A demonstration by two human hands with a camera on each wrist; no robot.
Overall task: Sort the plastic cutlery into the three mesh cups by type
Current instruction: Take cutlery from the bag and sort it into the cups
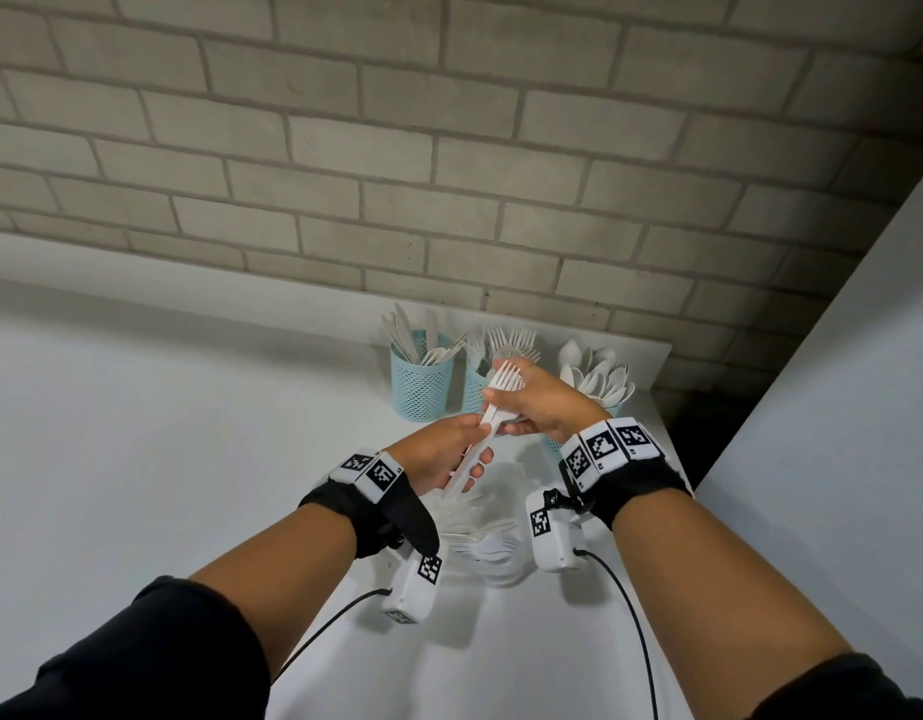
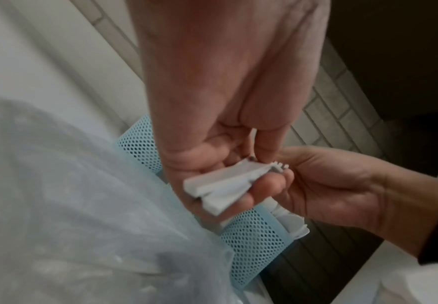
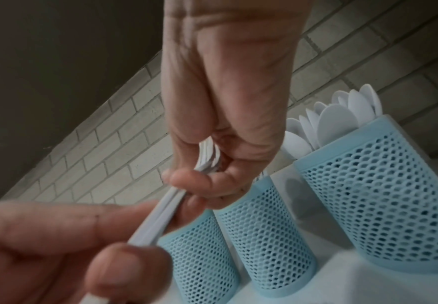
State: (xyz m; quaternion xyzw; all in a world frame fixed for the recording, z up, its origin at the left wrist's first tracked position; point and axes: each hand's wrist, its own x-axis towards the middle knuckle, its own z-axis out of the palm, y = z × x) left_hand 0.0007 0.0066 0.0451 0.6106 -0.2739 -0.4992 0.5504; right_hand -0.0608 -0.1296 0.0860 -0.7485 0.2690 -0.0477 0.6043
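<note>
Left hand (image 1: 438, 459) pinches the handle ends of a small stack of white plastic forks (image 1: 488, 423), fingers curled round them. Right hand (image 1: 539, 402) grips the same stack nearer the tines, tines pointing toward 12 o'clock. Stack is held above the white table (image 1: 163, 459), just in front of the middle mesh cup (image 1: 475, 392), which holds forks. Left mesh cup (image 1: 422, 389) at 11 o'clock holds knives; right mesh cup (image 3: 384, 205) at 1 o'clock holds spoons. Clear bag of loose cutlery (image 1: 488, 543) lies at 6 o'clock below the hands.
</note>
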